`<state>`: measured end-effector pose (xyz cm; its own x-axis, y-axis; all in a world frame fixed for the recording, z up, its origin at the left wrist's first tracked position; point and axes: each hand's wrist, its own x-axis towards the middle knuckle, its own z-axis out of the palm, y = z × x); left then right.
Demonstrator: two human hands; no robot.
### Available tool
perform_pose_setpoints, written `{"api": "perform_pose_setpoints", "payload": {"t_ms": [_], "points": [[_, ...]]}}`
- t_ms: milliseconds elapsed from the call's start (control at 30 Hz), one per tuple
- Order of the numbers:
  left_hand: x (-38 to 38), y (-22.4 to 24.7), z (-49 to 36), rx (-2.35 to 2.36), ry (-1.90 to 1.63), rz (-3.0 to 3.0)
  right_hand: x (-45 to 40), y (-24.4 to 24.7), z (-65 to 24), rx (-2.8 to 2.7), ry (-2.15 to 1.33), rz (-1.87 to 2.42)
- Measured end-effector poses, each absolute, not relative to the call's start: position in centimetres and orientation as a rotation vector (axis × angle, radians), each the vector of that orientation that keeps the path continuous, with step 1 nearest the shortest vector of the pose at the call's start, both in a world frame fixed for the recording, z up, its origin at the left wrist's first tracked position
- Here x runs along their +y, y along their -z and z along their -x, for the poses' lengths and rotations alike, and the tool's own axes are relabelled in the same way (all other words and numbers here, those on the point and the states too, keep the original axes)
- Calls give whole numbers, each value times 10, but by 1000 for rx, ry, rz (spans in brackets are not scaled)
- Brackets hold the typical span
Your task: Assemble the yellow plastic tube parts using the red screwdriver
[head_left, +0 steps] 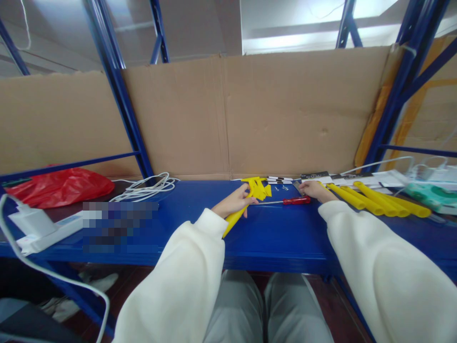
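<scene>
My left hand (233, 200) is closed around a yellow tube (233, 222), which slants down toward the table's front edge. Just beyond its fingers lie several flat yellow pieces (262, 191), partly overlapping. My right hand (311, 189) reaches to the back right, its fingers together at a small greyish piece (297, 187) too small to name. A screwdriver with a red handle (297, 200) lies between the hands, its shaft pointing left. Small silvery parts (281, 188), perhaps screws, sit behind it, near black-and-white strips (280, 180).
Several yellow tubes (378, 202) lie beside my right sleeve on the blue table (274, 238). A green-and-white packet (433, 196) is at far right. On the left are a white cable coil (153, 186), a red bag (71, 186) and a power strip (53, 236). Cardboard (285, 114) stands behind.
</scene>
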<state>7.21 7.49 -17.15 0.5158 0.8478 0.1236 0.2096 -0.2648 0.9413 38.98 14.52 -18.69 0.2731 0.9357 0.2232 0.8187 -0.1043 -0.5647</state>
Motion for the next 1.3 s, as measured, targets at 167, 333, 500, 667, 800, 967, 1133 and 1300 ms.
{"api": "perform_pose_setpoints", "payload": {"t_ms": [167,333,500,667,800,967,1133,1300], "points": [[73,171,-73,896,-812,-1758,152,192,-396,-1689,-176,1955],[74,171,-72,915,-810,-1758,154,193,-400,-1765,-88,1981],[77,173,-71,872,-820,-1738,153,191,-400,-1801,-44,1994],[77,173,-72,878,-828,-1741,153,189,-401,-1855,13,2004],[79,174,-71,880,-843,-1750,150,185,-397,-1891,5,2031],[81,175,-72,884,-961,-1779,144,179,-393,-1900,24,2088],[79,170,-74,893,-1184,-1779,140,172,-382,-1964,258,1835],[77,165,-74,809,-1290,-1769,128,168,-344,-2089,265,1392]]}}
